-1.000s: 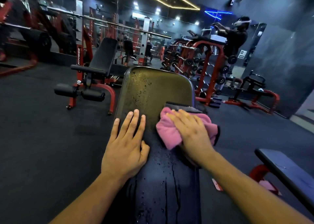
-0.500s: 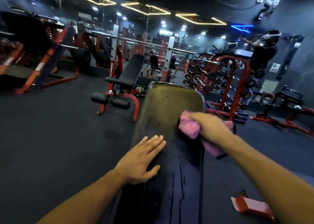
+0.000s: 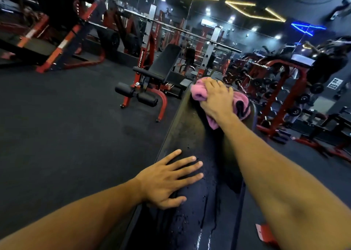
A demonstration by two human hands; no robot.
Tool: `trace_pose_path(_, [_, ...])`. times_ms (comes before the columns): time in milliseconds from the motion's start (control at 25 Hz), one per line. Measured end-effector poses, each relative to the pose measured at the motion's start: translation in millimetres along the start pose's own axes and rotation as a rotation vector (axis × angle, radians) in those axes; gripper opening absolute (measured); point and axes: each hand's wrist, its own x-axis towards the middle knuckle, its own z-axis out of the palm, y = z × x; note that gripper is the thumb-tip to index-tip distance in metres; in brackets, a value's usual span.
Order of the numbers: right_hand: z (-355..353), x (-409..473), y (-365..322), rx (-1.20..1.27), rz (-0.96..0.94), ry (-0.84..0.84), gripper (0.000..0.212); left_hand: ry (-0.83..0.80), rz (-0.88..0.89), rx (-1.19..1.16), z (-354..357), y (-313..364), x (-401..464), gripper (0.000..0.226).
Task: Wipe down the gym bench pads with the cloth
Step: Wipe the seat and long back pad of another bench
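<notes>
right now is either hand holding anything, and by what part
The right hand grips the bunched pink cloth around its middle, at the bench pad's top end. The left hand rests flat, holding nothing.

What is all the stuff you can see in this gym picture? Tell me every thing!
bench pad: one, black and wet with droplets, running up the middle
cloth: one, pink, at the far end of the bench pad
incline bench: one, black pad on a red frame, behind and to the left
dumbbell rack: one, red with dark weights, at the right
barbell: one, silver, across the racks at the back
ceiling lights: several yellow strips, up top
floor: dark mat, all around
left hand: flat on the bench pad, near end
right hand: presses on the cloth
</notes>
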Motion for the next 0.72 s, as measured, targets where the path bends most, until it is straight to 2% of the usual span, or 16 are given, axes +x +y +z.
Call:
trace_pose_path(40, [7, 0, -16, -0.004, -0.047, 0.018, 0.068, 0.003, -0.001, -0.012, 1, -1, 0, 0.076])
trace_pose_path(160, [20, -36, -41, 0.018, -0.354, -0.024, 0.074, -0.004, -0.003, -0.037, -1, 2, 0, 0.076])
trace_pose_path(240, [24, -69, -23, 0.033, -0.545, -0.053, 0.075, -0.001, -0.01, -0.032, 1, 3, 0, 0.076])
trace_pose_path(320, [24, -78, 15, -0.012, -0.646, -0.051, 0.073, 0.002, -0.007, -0.031, 2, 3, -1, 0.076])
trace_pose_path(360, [23, -68, 32, -0.031, -0.62, -0.043, 0.074, 0.007, -0.009, -0.03, 2, 3, -1, 0.076])
trace_pose_path(440, [16, -31, 40, -0.061, -0.407, -0.04, 0.08, 0.003, -0.015, -0.023, 2, 3, -1, 0.075])
trace_pose_path(520, [15, 1, 12, -0.06, -0.211, -0.025, 0.078, 0.003, -0.012, -0.024, 2, 2, -1, 0.075])
trace_pose_path(560, [17, 8, -10, -0.057, -0.199, -0.011, 0.075, 0.004, -0.01, -0.028, 2, 2, -1, 0.075])
trace_pose_path(640, [22, -1, -43, -0.032, -0.34, -0.011, 0.068, 0.007, 0.002, -0.038, 0, 2, -2, 0.075])
trace_pose_path(720, [27, -31, -41, -0.027, -0.573, -0.087, 0.071, 0.029, 0.002, -0.048, 2, 2, -3, 0.074])
